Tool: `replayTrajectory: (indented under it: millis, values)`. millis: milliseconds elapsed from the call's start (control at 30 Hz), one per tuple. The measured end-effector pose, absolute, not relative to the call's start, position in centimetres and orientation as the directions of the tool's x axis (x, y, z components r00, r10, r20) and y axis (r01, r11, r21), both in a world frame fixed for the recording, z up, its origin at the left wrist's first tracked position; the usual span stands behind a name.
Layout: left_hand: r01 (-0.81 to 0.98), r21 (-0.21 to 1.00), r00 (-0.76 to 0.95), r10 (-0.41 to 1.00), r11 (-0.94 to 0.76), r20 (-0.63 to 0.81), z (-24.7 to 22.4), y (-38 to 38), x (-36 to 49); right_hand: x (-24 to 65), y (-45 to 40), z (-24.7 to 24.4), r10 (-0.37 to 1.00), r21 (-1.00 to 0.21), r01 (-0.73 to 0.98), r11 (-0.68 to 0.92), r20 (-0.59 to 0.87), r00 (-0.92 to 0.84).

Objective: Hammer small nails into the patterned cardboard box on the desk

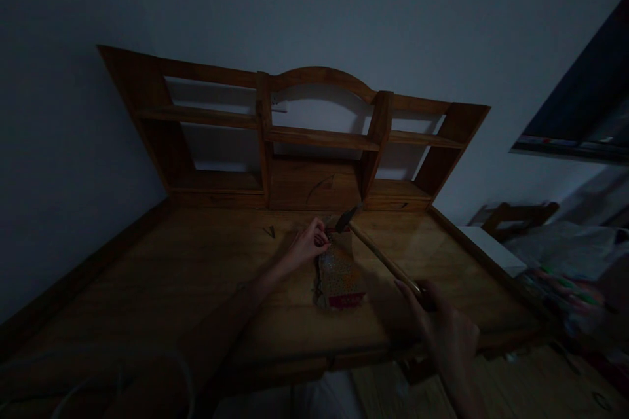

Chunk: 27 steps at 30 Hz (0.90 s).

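In the head view my right hand (445,324) is wrapped round the wooden handle of a hammer (381,254). Its dark head is tilted above the far end of a piece of cardboard (341,272), close to my left hand. That cardboard lies on the wooden desk (196,275) and has torn edges, a speckled top and a red strip at its near end. With thumb and fingers pinched, my left hand (310,241) rests at the cardboard's far left corner. Whatever is between those fingertips is too small and dark to name.
Two small thin dark pieces (269,231) lie on the desk, left of my left hand. A wooden shelf unit (322,139) stands along the desk's back edge against the wall. To the right are a chair back (521,215) and plastic bags (565,252). The room is dim.
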<state>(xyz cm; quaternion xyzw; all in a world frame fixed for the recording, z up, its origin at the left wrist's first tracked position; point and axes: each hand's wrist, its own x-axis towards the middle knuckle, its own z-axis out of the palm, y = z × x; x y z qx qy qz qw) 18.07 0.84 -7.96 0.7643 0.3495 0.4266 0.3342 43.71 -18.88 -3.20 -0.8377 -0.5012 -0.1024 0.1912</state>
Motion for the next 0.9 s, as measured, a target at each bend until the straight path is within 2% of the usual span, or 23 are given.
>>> replayTrajectory:
  millis: [200, 400, 533, 667, 900]
  values:
    - [0.331, 0.791, 0.355, 0.845, -0.515, 0.401, -7.7, 0.6, 18.0, 43.3, -19.1, -2.8, 0.82, -0.208, 0.907, -0.365, 0.39, 0.419]
    - [0.415, 0.762, 0.35, 0.86, -0.498, 0.372, -7.6, 0.5, 18.0, 43.4, -18.8, -2.1, 0.883, -0.101, 0.949, -0.299, 0.347, 0.315]
    - [0.383, 0.77, 0.37, 0.849, -0.51, 0.378, -7.5, 0.4, 18.0, 43.3, -18.8, -1.5, 0.847, -0.151, 0.942, -0.3, 0.412, 0.336]
    - [0.397, 0.756, 0.363, 0.846, -0.52, 0.391, -7.1, 0.2, 18.0, 42.8, -19.0, -1.2, 0.832, -0.195, 0.93, -0.312, 0.416, 0.367]
    - [0.411, 0.759, 0.351, 0.856, -0.506, 0.381, -6.8, 0.1, 18.0, 42.8, -18.9, -2.3, 0.849, -0.069, 0.945, -0.32, 0.421, 0.318]
